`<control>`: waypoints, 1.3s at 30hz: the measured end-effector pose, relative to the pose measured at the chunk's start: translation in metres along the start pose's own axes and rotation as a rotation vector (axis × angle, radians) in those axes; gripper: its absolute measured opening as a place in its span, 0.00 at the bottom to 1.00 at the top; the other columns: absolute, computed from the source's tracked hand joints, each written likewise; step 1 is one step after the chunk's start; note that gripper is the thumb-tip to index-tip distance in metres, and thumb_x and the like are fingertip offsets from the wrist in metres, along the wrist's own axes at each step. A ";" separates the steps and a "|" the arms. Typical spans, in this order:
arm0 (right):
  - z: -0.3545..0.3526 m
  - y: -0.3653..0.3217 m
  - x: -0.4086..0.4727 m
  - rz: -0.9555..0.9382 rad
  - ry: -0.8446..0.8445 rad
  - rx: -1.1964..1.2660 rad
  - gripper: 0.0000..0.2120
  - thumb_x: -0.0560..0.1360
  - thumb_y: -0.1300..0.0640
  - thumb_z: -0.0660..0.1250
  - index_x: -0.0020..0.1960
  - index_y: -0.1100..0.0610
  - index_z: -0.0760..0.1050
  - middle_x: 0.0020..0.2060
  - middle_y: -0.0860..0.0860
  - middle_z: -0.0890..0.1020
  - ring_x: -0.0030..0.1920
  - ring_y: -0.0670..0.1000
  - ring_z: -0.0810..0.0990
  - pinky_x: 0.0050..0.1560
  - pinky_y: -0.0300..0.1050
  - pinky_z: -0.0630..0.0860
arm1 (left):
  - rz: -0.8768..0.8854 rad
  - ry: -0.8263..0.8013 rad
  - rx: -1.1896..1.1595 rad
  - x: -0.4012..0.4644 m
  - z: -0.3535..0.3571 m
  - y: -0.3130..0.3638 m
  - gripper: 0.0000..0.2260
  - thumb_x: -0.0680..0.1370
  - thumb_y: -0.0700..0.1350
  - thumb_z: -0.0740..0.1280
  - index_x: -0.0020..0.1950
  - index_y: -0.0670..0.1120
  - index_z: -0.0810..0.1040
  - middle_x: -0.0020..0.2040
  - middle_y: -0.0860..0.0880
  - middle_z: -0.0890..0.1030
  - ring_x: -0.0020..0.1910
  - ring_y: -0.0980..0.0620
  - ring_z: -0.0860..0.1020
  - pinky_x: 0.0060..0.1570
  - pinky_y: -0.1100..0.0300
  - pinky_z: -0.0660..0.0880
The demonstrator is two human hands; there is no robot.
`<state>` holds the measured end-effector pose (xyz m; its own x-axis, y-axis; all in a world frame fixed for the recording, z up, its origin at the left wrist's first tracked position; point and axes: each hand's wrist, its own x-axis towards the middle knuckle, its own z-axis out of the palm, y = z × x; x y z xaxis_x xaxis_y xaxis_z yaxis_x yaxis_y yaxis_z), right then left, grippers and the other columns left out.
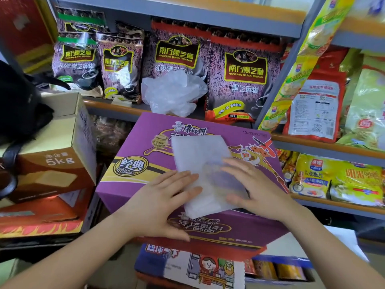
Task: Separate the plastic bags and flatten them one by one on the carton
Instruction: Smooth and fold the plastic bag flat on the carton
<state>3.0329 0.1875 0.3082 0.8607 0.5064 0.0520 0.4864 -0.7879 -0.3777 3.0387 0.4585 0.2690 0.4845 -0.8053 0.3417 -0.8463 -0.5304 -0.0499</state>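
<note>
Both of your hands lie flat, fingers straight, on the same sheet of plastic: your left hand [164, 200] presses its left edge with the palm partly on the cardboard, and your right hand [253, 189] covers its right half, nothing curled or pinched in either. The flattened plastic bag [203, 163] under them is a pale, translucent rectangle lying tilted across the top of the purple carton [133, 147], its near corner reaching the carton's front edge and its far end covering part of the printed lettering. Below the carton's front you can see a blue and white box [181, 265] with cartoon drawings. To your left stands a brown cardboard box [60, 161] marked 5kg, with a black bag [18, 101] resting on it. Beyond the carton, on the shelf [108, 106], a crumpled bunch of clear plastic bags [173, 92] sits loose in front of the dark sesame packets [243, 80], well apart from your hands. Yellow cereal packs [333, 178] fill the shelves on the right
</note>
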 end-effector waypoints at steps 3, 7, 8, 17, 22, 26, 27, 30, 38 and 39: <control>0.004 -0.002 -0.010 -0.011 -0.161 -0.144 0.48 0.61 0.23 0.50 0.74 0.44 0.46 0.71 0.36 0.42 0.71 0.34 0.40 0.67 0.29 0.33 | 0.001 0.055 0.068 0.002 0.005 0.002 0.30 0.69 0.61 0.68 0.64 0.47 0.68 0.63 0.45 0.76 0.63 0.47 0.74 0.64 0.50 0.69; 0.008 -0.003 -0.020 -0.078 -0.041 -0.205 0.43 0.65 0.27 0.57 0.74 0.48 0.58 0.74 0.43 0.57 0.73 0.44 0.56 0.72 0.45 0.51 | -0.023 0.199 -0.009 0.001 0.008 0.006 0.16 0.74 0.53 0.61 0.59 0.48 0.71 0.54 0.47 0.81 0.58 0.48 0.75 0.55 0.53 0.76; 0.011 -0.003 -0.022 -0.123 0.020 -0.226 0.38 0.67 0.32 0.59 0.72 0.51 0.64 0.71 0.47 0.66 0.71 0.46 0.62 0.69 0.49 0.59 | -0.025 0.217 -0.017 -0.001 0.010 0.008 0.14 0.74 0.49 0.62 0.59 0.48 0.71 0.53 0.47 0.81 0.57 0.48 0.75 0.54 0.54 0.76; -0.004 -0.020 -0.030 -0.111 0.262 0.337 0.11 0.72 0.52 0.63 0.48 0.56 0.80 0.54 0.43 0.80 0.57 0.40 0.76 0.60 0.35 0.69 | -0.263 0.327 -0.461 0.002 -0.013 0.033 0.12 0.80 0.53 0.52 0.54 0.50 0.72 0.41 0.48 0.82 0.41 0.55 0.76 0.39 0.61 0.71; -0.005 -0.024 -0.002 0.171 0.234 0.520 0.17 0.72 0.51 0.68 0.59 0.51 0.77 0.58 0.44 0.79 0.57 0.39 0.76 0.60 0.36 0.70 | -0.558 0.335 -0.639 0.023 -0.025 0.027 0.20 0.76 0.61 0.55 0.52 0.47 0.74 0.32 0.41 0.77 0.30 0.49 0.74 0.34 0.55 0.68; -0.001 -0.024 0.016 0.287 0.188 0.603 0.08 0.76 0.56 0.66 0.53 0.50 0.79 0.50 0.48 0.83 0.50 0.43 0.80 0.52 0.41 0.73 | -0.668 0.180 -0.682 0.038 -0.027 0.017 0.06 0.77 0.51 0.63 0.46 0.49 0.71 0.33 0.48 0.77 0.32 0.60 0.75 0.32 0.66 0.68; 0.000 -0.022 0.020 0.325 0.206 0.611 0.07 0.76 0.56 0.65 0.53 0.52 0.79 0.49 0.50 0.84 0.50 0.47 0.80 0.53 0.45 0.73 | -0.663 0.153 -0.701 0.040 -0.027 0.014 0.09 0.76 0.51 0.65 0.51 0.47 0.71 0.39 0.48 0.80 0.36 0.60 0.77 0.35 0.65 0.70; 0.003 -0.018 0.032 0.434 0.282 0.577 0.13 0.76 0.53 0.64 0.50 0.62 0.79 0.49 0.62 0.82 0.51 0.61 0.79 0.54 0.56 0.74 | -0.688 0.094 -0.748 0.044 -0.030 0.007 0.18 0.76 0.47 0.66 0.63 0.46 0.67 0.51 0.51 0.79 0.44 0.52 0.78 0.38 0.66 0.71; -0.005 -0.017 0.068 0.563 0.239 0.217 0.14 0.76 0.50 0.62 0.39 0.61 0.71 0.35 0.55 0.74 0.39 0.55 0.71 0.33 0.46 0.59 | -0.874 -0.012 -0.453 0.068 -0.027 -0.010 0.07 0.76 0.46 0.65 0.49 0.43 0.73 0.38 0.41 0.77 0.44 0.40 0.76 0.34 0.57 0.60; -0.004 -0.016 0.071 0.574 0.236 0.153 0.14 0.77 0.49 0.62 0.40 0.59 0.72 0.36 0.53 0.74 0.39 0.54 0.71 0.32 0.45 0.58 | -0.887 -0.049 -0.390 0.071 -0.027 -0.011 0.15 0.75 0.47 0.65 0.59 0.43 0.70 0.42 0.41 0.79 0.46 0.40 0.77 0.36 0.57 0.64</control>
<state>3.0868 0.2348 0.3220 0.9963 -0.0859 -0.0023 -0.0740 -0.8432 -0.5325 3.0760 0.4142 0.3192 0.9834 -0.1692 0.0653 -0.1781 -0.8325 0.5247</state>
